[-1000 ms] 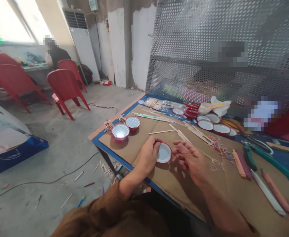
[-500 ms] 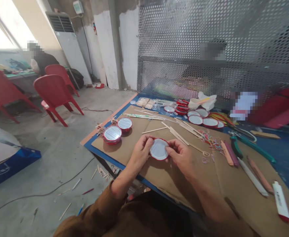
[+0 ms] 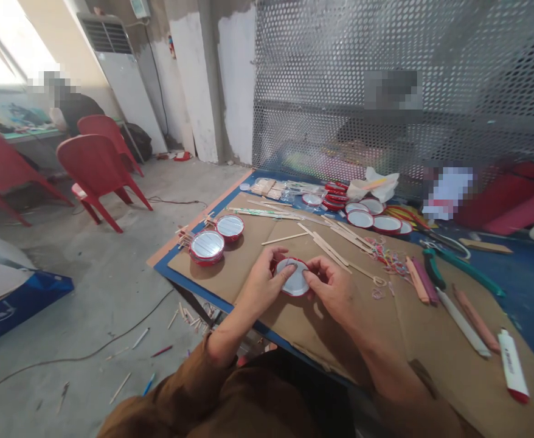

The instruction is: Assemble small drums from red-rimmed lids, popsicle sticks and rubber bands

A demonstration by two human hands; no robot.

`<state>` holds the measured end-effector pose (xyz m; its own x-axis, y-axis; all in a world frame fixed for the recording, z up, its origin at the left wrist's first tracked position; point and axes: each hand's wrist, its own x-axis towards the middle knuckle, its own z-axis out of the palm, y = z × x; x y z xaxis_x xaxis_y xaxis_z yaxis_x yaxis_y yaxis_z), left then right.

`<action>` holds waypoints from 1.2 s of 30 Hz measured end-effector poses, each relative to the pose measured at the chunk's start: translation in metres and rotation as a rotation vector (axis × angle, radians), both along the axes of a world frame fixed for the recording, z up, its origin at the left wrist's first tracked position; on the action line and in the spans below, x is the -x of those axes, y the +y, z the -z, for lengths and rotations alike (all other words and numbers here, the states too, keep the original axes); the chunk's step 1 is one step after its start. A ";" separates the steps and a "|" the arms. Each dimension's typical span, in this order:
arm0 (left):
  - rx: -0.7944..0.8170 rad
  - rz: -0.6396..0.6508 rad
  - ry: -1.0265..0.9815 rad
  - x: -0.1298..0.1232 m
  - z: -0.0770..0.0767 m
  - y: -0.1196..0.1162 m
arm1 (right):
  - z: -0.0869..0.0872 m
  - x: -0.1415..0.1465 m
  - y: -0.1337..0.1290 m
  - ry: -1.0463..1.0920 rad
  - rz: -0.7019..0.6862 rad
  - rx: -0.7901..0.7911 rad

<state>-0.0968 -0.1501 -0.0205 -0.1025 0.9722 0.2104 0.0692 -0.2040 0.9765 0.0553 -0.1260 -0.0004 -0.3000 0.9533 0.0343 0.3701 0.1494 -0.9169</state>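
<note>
A round white disc with a red rim (image 3: 295,283) is held between both hands above the brown cardboard (image 3: 267,316). My left hand (image 3: 267,277) grips its left side, the thumb lying over the white face. On the right side, my right hand (image 3: 331,283) pinches the rim with the thumb on top. Stacked red-rimmed discs with thin sticks at their edge (image 3: 207,246) sit to the left, beside another such disc (image 3: 229,227). Flat wooden sticks (image 3: 331,250) and a tangle of coloured rubber bands (image 3: 388,255) lie beyond my hands.
Teal-handled pliers (image 3: 433,267), a white glue tube (image 3: 513,365) and a cutter-like tool (image 3: 463,322) lie at the right. More red-rimmed discs (image 3: 359,218) stand at the back by the perforated metal screen (image 3: 312,79). Red chairs (image 3: 91,167) and a seated person (image 3: 78,109) are at the left.
My left thumb has moved from the disc's rim inward onto its white face. The disc has tilted slightly in my hands. The view has shifted a little.
</note>
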 end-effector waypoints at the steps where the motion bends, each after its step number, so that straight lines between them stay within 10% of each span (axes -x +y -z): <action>1: -0.009 -0.011 -0.006 0.000 0.000 0.000 | -0.001 0.000 -0.001 -0.020 0.001 -0.010; 36: -0.065 -0.105 0.210 -0.002 -0.006 -0.005 | -0.003 0.001 -0.004 0.006 -0.080 0.044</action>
